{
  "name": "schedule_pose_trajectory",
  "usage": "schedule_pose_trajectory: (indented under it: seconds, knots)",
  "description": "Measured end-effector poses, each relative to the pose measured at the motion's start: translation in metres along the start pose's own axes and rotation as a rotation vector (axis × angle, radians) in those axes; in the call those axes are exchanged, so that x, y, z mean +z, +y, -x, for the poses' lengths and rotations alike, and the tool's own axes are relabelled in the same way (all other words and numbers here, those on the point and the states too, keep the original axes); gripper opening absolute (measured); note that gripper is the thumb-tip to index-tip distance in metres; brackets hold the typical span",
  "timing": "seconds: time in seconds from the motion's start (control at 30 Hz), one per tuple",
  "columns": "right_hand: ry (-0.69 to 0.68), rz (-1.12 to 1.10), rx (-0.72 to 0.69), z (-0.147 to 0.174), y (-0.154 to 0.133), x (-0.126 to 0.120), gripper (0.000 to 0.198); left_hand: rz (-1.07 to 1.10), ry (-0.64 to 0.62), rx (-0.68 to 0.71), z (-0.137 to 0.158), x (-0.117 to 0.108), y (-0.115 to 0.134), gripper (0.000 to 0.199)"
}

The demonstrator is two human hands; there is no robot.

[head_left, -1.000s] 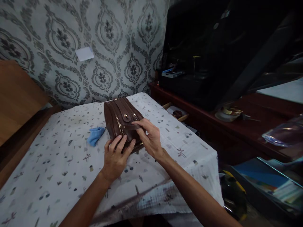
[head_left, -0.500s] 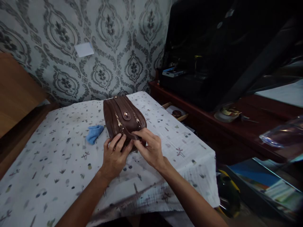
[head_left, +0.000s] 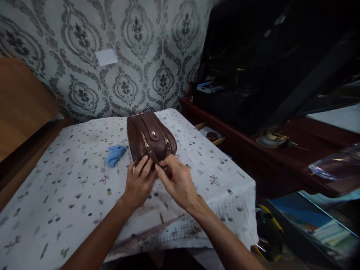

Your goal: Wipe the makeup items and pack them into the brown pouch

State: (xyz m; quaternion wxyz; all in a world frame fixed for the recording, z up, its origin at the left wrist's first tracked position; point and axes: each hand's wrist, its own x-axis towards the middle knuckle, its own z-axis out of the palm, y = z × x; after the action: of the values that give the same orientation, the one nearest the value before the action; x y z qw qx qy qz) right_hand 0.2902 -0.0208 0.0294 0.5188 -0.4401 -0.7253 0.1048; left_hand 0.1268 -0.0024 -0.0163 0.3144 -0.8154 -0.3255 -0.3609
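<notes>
A brown leather bag (head_left: 150,131) lies on the cloth-covered table, with two gold zips along its top and a snapped flap between them. Bent over the near left end of the bag, the fingers of my left hand (head_left: 140,183) press against the leather. My right hand (head_left: 178,180) pinches the bag's brown strap (head_left: 153,156) between thumb and fingers at the near end. My fingers hide much of that end. A crumpled blue cloth (head_left: 115,155) lies just left of the bag.
The printed white tablecloth (head_left: 84,187) hangs over the table's front edge. To the right stands a dark red cabinet (head_left: 295,150) with a partly open drawer (head_left: 218,140), a roll of tape (head_left: 271,138) and a large black screen (head_left: 239,67). Patterned wallpaper (head_left: 135,48) is behind.
The strap in my right hand now slants down toward the near end, and my right fingers have shifted slightly. The view has turned a little left, so the scene sits farther right.
</notes>
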Motion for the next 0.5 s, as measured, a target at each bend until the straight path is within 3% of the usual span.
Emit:
schedule_pose_trajectory:
  seconds: [0.27,0.5]
  knots:
    - [0.103,-0.030,0.009,0.015,0.000,0.010,0.019,0.002,-0.033,-0.022,0.002,0.000,0.001,0.030]
    - [-0.052,0.011,-0.121,0.009,0.010,-0.002,0.007,0.017,-0.036,-0.016,0.003,0.000,0.000,0.023]
